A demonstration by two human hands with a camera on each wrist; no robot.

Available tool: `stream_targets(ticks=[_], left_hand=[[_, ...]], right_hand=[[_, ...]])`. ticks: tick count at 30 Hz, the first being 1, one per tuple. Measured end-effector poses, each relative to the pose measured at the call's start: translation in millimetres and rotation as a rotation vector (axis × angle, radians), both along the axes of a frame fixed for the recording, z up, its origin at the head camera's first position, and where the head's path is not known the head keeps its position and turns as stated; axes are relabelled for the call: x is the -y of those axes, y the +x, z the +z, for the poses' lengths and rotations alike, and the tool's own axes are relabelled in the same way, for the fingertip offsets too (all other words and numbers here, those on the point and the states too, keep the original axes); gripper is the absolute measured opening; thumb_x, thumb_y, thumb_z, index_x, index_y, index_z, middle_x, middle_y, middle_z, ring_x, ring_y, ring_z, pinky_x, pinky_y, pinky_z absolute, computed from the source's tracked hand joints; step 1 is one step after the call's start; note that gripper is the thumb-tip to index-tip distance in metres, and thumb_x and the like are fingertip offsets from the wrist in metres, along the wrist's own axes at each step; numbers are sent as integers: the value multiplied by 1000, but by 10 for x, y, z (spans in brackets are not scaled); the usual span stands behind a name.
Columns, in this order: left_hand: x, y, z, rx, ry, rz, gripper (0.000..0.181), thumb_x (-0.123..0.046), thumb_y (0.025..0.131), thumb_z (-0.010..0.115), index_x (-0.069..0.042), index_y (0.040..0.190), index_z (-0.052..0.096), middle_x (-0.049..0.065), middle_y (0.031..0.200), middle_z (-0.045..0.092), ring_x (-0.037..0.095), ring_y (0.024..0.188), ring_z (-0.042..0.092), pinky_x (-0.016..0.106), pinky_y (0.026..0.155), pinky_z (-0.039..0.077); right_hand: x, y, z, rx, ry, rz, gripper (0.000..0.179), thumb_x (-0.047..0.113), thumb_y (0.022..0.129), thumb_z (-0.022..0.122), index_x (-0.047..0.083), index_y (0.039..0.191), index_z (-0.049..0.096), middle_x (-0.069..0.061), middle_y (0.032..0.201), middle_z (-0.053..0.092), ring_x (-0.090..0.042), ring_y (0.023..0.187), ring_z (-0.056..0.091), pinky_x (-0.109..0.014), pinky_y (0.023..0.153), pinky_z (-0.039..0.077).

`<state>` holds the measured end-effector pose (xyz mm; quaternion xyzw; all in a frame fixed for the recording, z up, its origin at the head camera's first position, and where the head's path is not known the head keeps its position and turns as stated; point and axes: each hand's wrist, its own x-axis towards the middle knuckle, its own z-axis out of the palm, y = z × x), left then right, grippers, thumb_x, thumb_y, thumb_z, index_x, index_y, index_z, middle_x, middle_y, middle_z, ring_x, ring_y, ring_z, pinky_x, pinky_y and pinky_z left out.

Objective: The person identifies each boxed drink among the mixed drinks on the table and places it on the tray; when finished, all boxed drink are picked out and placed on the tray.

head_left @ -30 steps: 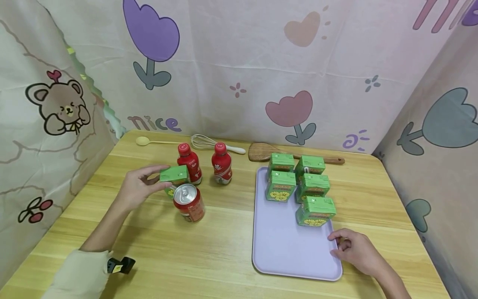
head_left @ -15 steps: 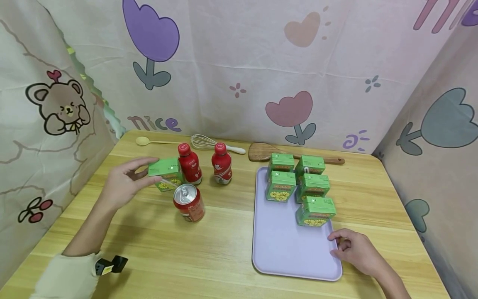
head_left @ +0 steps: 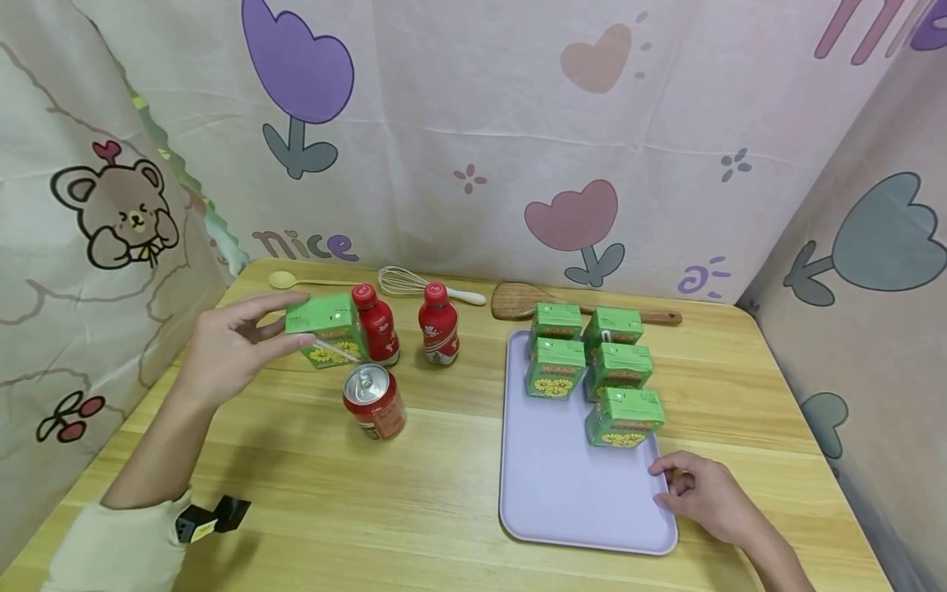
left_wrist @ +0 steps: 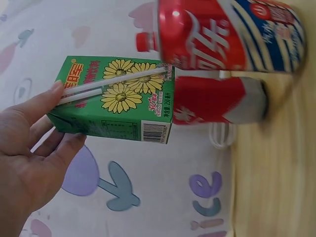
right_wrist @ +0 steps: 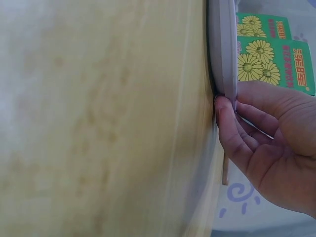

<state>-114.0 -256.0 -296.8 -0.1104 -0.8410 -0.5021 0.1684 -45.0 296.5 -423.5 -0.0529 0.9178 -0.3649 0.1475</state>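
My left hand grips a green drink carton with yellow flowers, thumb on the straw side and fingers behind. In the left wrist view the carton is held off the table, a white straw along its face. Right of it stands a red bottle, with a red cola can in front. My right hand pinches the right rim of a lilac tray. Several more green cartons stand upright on the tray's far part. In the right wrist view, fingertips meet the rim's underside.
A second red bottle stands right of the first. Along the table's back edge lie a yellow spoon, a whisk and a wooden spatula. Printed cloth hangs behind and at both sides of the wooden table.
My left hand has raised the green carton and drawn it back leftward, from behind the can to beside the red bottle. The right hand stays at the tray's rim.
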Motion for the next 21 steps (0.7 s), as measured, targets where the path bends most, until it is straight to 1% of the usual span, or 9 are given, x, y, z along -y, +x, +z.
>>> stream_targets(ticks=[3,5,8,10,12,18,21], left_hand=[[-61,18,61,-38,46,-24,44,12,71,75,9,113,64,-14,110,66,-1,98,62,11,85,48],[-107,22,96,-51,68,-36,44,13,71,75,9,113,64,-12,111,67,1,99,62,11,85,48],[-189,27,135,-36,86,-44,45,11,71,76,7,114,65,-10,112,67,3,100,62,11,86,48],[-249,27,154,-29,81,-48,45,9,71,77,4,114,66,-10,112,67,3,100,61,11,86,48],[-310,24,168,-21,96,-69,45,9,71,77,4,114,65,-8,113,67,4,101,61,11,86,48],[-509,-8,185,-27,85,-134,43,8,72,76,6,114,64,-7,114,66,6,98,63,15,87,49],[-629,-36,177,-3,105,-169,42,6,74,76,7,114,64,-2,115,65,8,98,63,18,87,50]], right_hand=[[-2,0,-3,2,-1,-1,31,1,73,76,1,101,64,-6,85,62,-1,61,49,-20,52,45],[-3,1,-4,5,-3,-2,31,1,73,76,1,101,64,-7,87,62,-1,61,49,-20,52,45],[-4,2,-3,7,-9,-4,31,1,73,76,1,101,64,-7,89,62,-1,62,49,-20,52,45],[-2,1,-2,3,-14,-2,30,0,73,76,1,101,64,-7,89,62,-1,62,50,-20,52,46],[1,2,-2,-4,-16,-1,30,0,73,76,1,101,64,-7,89,62,-1,61,49,-20,52,46],[0,4,-8,-12,-12,4,30,0,73,76,1,100,64,-7,89,63,0,61,50,-20,52,46],[-12,11,-10,-9,-9,1,30,1,73,76,1,101,64,-7,89,64,-1,61,50,-20,52,46]])
